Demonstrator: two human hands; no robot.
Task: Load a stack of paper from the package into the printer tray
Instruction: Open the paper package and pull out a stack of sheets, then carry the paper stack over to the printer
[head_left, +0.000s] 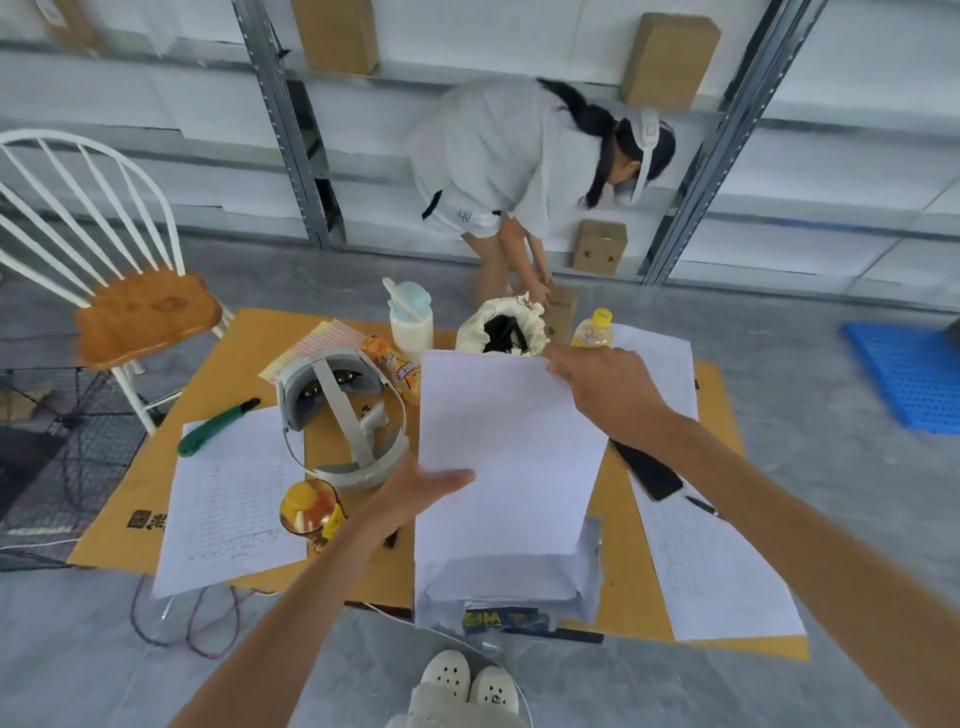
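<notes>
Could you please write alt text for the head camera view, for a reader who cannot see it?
Two bare hands lift a stack of blank paper from its opened package: left hand at its left edge, right hand at the top corner, above a cluttered cardboard-covered table.

Nothing reads clearly here. The cardboard mat (639, 587) carries a dark printed mark at its left edge, illegible. The blue-and-yellow package (501, 620) shows blurred lettering. The orange snack packet (397, 370) has print too small to read.
</notes>
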